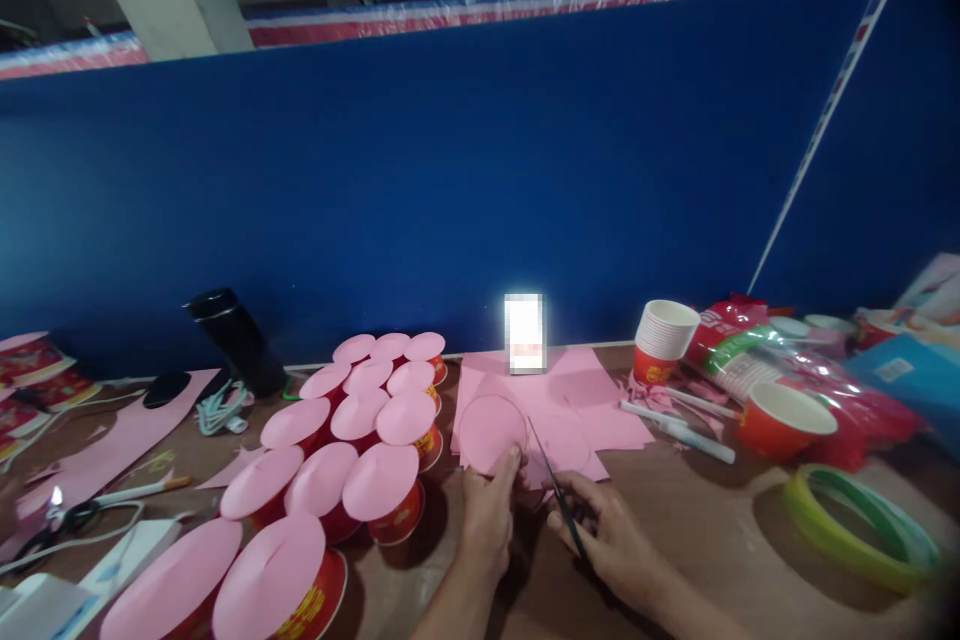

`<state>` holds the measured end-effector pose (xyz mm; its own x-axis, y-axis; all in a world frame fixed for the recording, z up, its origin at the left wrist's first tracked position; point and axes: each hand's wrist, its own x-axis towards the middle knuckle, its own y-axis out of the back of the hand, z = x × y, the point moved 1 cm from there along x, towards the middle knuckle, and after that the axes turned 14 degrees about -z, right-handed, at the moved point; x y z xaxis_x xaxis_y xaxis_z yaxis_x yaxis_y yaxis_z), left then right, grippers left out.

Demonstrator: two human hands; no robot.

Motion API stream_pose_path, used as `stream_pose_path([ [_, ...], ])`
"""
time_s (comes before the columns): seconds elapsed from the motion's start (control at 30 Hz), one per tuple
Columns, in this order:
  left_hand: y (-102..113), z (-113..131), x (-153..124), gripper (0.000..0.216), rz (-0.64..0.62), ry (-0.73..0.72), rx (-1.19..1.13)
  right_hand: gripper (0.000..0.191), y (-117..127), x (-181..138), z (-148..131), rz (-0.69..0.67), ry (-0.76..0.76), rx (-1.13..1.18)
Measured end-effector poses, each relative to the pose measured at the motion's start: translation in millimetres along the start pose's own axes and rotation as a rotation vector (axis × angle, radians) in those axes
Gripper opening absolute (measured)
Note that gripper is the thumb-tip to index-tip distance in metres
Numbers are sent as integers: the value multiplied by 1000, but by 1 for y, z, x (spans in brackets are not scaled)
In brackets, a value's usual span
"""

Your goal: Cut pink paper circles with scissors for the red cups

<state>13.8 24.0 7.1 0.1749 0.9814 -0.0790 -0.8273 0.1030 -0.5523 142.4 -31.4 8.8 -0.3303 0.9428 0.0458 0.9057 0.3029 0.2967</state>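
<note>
My left hand (489,508) pinches the lower edge of a pink paper circle (490,431) and holds it upright above the table. My right hand (606,535) is closed round the handles of a pair of scissors (553,483), whose thin blades point up and left beside the circle. Under and behind both hands lie pink paper sheets (577,390) with cut scraps. To the left stand several red paper cups topped with pink paper discs (381,480).
A blue partition rises behind the brown table (690,510). A stack of cups (661,340), a single red cup (784,418), bagged cups, white pens (679,428) and a green tape ring (855,520) lie right. A black flask (236,340), cables and another pair of scissors lie left.
</note>
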Motion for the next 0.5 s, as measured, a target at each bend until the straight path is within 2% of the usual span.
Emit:
stream_pose_path([
  [0.27,7,-16,7,32,8,57,58,22,0,1,10,47,-17,205],
  [0.5,1,-8,3,33,-1,78,91,26,-2,3,15,33,-44,325],
])
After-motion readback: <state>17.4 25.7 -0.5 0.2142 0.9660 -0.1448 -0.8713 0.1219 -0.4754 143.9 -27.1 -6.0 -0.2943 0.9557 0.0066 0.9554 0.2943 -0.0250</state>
